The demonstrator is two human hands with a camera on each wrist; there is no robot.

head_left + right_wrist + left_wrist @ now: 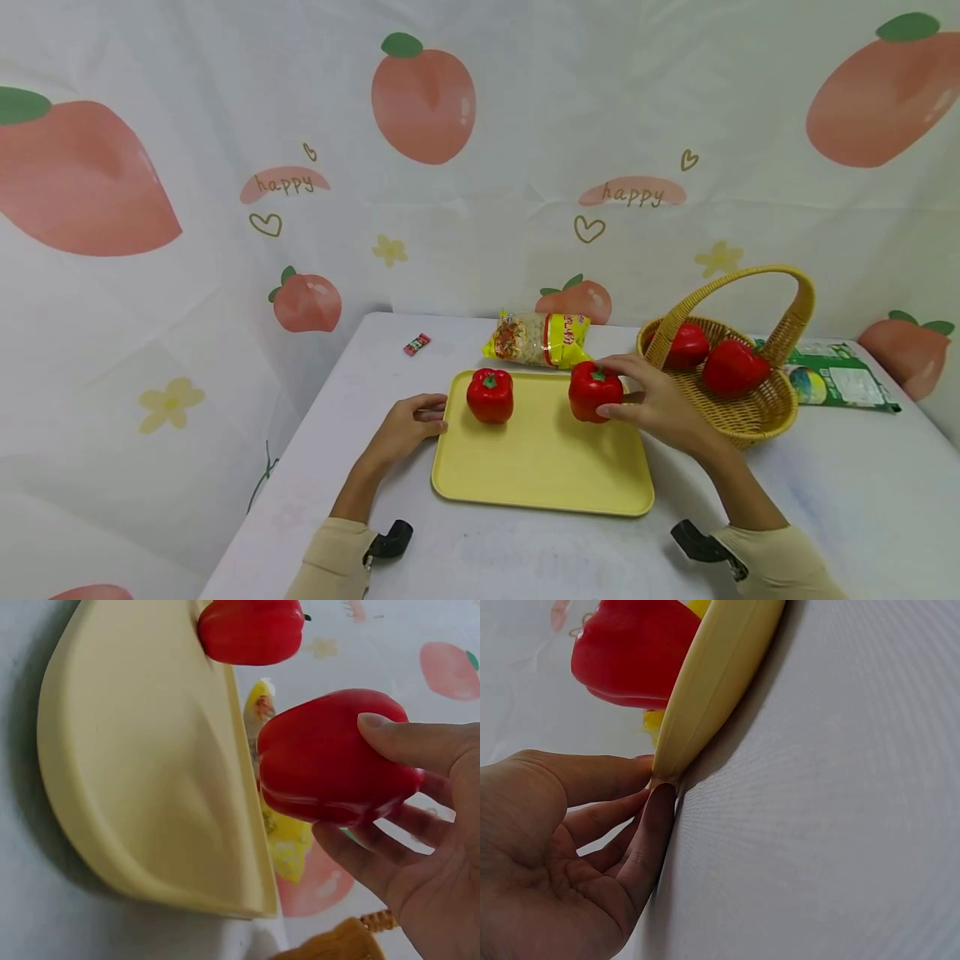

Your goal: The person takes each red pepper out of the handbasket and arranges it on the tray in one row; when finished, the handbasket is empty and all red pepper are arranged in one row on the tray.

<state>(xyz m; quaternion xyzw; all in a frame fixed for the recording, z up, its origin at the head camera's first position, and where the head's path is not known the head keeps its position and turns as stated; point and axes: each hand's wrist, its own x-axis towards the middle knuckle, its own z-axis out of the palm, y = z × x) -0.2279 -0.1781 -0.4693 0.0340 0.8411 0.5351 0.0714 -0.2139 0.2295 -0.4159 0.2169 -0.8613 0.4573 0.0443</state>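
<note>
My right hand grips a red bell pepper over the right part of a yellow tray. In the right wrist view this pepper is held between thumb and fingers, apart from the tray surface. Another red bell pepper stands upright on the tray's left part, green stem up. At the tray's left edge, my left hand pinches the rim; the left wrist view has the thumb and fingers meeting at the tray rim. Two more red peppers lie in a wicker basket.
Behind the tray lies a yellow-ended clear food packet. A small red packet is at the back left of the white table. Right of the basket, whose tall handle arches up, lies a green packet. A fruit-printed cloth hangs behind.
</note>
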